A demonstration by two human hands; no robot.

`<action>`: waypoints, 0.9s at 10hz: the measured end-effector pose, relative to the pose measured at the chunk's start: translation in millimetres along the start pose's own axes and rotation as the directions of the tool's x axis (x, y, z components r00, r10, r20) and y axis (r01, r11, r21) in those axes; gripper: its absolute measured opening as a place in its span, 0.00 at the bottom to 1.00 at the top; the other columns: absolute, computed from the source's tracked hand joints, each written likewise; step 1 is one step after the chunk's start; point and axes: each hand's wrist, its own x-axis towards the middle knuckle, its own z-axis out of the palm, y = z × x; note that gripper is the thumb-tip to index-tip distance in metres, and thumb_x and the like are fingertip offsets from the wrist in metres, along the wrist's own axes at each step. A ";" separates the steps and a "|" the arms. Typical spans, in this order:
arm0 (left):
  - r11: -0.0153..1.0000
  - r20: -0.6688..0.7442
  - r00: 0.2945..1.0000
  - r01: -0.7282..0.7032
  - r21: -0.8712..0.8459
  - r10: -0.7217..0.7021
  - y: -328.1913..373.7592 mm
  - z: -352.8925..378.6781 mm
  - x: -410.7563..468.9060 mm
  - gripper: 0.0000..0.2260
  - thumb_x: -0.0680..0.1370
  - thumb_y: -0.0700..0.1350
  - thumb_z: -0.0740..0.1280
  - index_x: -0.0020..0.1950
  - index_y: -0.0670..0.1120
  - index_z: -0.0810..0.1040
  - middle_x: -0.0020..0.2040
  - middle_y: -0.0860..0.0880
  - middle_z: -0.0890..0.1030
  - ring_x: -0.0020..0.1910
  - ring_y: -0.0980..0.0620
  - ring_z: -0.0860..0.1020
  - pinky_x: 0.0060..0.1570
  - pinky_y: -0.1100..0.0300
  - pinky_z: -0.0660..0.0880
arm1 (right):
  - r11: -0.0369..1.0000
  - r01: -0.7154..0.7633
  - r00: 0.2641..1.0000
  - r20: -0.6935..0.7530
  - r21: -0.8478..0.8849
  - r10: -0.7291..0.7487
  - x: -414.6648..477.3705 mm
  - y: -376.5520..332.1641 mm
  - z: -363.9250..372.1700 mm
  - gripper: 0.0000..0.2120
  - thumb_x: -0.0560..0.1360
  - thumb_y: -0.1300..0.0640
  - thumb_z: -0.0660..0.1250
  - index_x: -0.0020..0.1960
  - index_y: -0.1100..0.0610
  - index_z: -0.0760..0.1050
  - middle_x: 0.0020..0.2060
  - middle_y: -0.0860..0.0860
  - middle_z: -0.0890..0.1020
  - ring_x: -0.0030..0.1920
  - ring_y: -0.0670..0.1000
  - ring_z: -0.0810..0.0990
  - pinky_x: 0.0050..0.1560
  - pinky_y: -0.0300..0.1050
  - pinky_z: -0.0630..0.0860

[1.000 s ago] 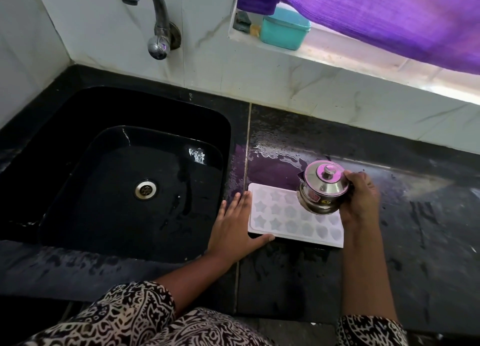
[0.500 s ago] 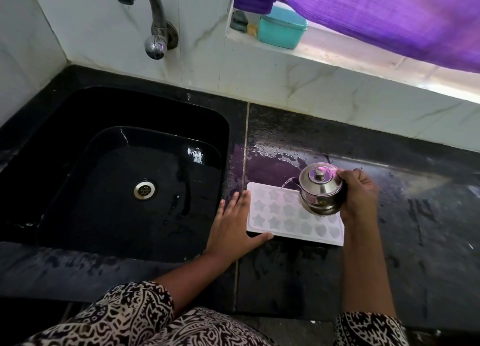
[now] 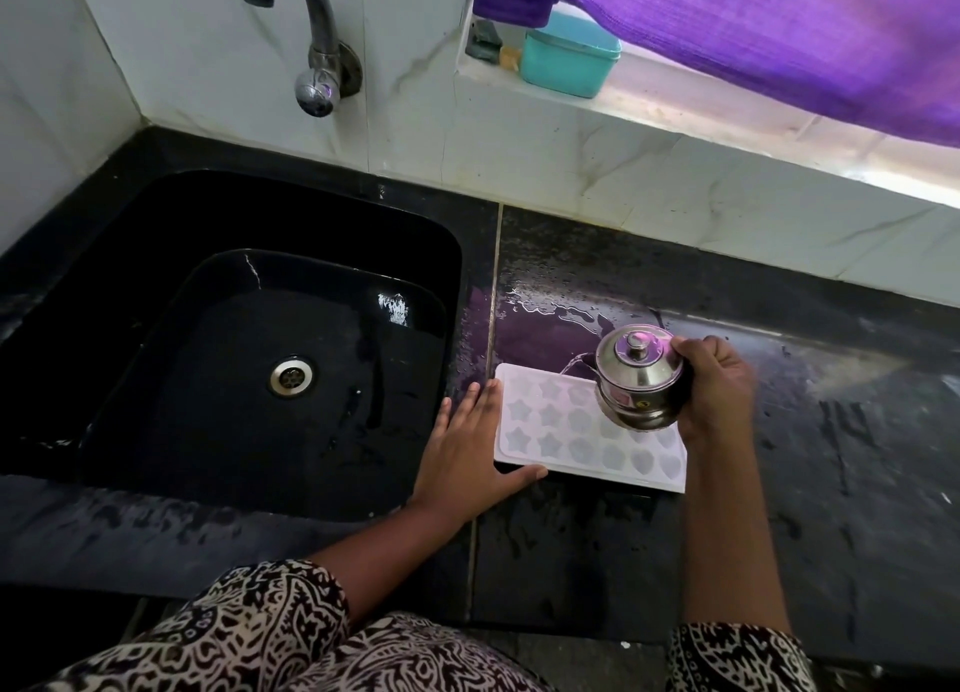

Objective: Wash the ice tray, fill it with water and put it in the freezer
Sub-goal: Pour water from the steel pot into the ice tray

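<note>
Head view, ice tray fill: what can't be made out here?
- ice tray: far right cells hidden behind the steel kettle; fill level per cell too faint to read.
- steel kettle: handle covered by the right hand; water left inside hidden by the lid.
- tap: top of the arc cut off by the upper edge.
- freezer: not in view.

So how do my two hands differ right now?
The left hand lies flat and open against the left edge of the ice tray; the right hand is curled round the steel pot. The left rests on the counter; the right is raised, tilting the pot over the tray. Both serve the tray.
</note>
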 end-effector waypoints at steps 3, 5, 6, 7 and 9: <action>1.000 0.002 1.000 -0.001 0.003 0.001 -0.5 0.8 0.2 0.50 0.68 0.75 0.53 0.79 0.47 0.44 0.80 0.52 0.50 0.78 0.55 0.45 0.73 0.55 0.37 | 1.000 -0.004 1.000 0.003 -0.019 0.004 -0.1 -1.4 0.1 0.14 0.73 0.65 0.65 0.31 0.55 0.67 0.24 0.47 0.74 0.29 0.48 0.73 0.31 0.38 0.74; 1.000 0.001 1.000 0.001 -0.009 -0.001 -0.6 1.2 0.5 0.50 0.68 0.75 0.54 0.79 0.47 0.44 0.80 0.52 0.50 0.78 0.55 0.45 0.74 0.55 0.38 | 1.000 -0.011 1.000 0.004 -0.028 0.011 1.4 -1.6 -1.0 0.13 0.73 0.64 0.65 0.32 0.55 0.68 0.27 0.48 0.75 0.31 0.48 0.75 0.32 0.38 0.75; 1.000 0.004 1.000 0.000 -0.008 0.000 -1.0 1.9 0.5 0.50 0.68 0.75 0.54 0.79 0.47 0.44 0.80 0.52 0.50 0.78 0.55 0.45 0.74 0.55 0.38 | 1.000 0.000 1.000 0.004 -0.015 0.001 3.1 -0.8 -1.3 0.13 0.73 0.64 0.65 0.32 0.55 0.69 0.24 0.47 0.75 0.30 0.47 0.75 0.30 0.36 0.75; 1.000 0.005 1.000 0.001 -0.011 -0.001 -1.1 1.9 0.8 0.50 0.68 0.76 0.53 0.79 0.47 0.44 0.80 0.52 0.49 0.78 0.55 0.45 0.74 0.54 0.38 | 0.999 -0.003 1.000 0.015 0.047 0.002 3.8 -0.8 -0.2 0.15 0.73 0.66 0.64 0.30 0.55 0.68 0.22 0.46 0.74 0.27 0.46 0.72 0.30 0.36 0.73; 1.000 0.003 1.000 -0.001 -0.016 0.001 -1.7 1.7 -0.1 0.50 0.68 0.76 0.53 0.79 0.47 0.43 0.80 0.53 0.49 0.78 0.56 0.44 0.74 0.55 0.38 | 0.951 -0.069 0.998 0.024 0.301 0.064 7.6 -0.6 -8.1 0.14 0.70 0.64 0.64 0.28 0.53 0.73 0.25 0.47 0.76 0.29 0.46 0.74 0.37 0.40 0.71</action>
